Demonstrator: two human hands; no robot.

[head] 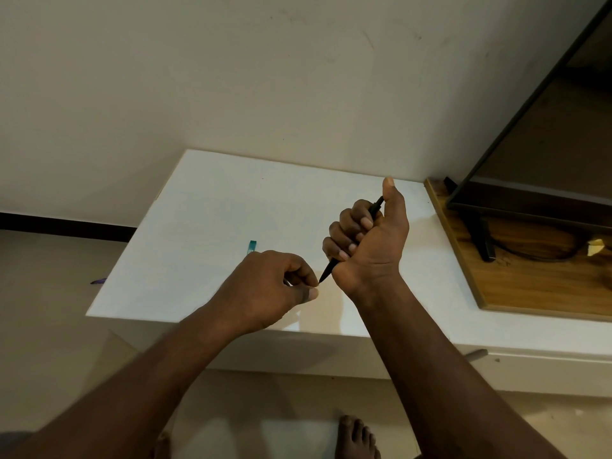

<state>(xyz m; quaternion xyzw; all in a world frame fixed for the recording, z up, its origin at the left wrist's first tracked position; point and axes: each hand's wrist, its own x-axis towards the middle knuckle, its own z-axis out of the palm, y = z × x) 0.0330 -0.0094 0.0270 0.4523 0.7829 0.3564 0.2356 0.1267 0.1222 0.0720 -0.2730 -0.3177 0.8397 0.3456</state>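
Observation:
My right hand grips a black pen in its fist above the white tabletop. The pen's pointed tip sticks out below the palm and its top end shows near my raised thumb. My left hand is just left of the tip, with thumb and forefinger pinched together on something too small to make out. A teal pen-like piece lies on the table and is partly hidden behind my left hand.
A wall runs behind the table. To the right, a wooden board carries a dark screen on a stand with a cable. A purple object lies on the floor at the left. A bare foot stands below the table edge.

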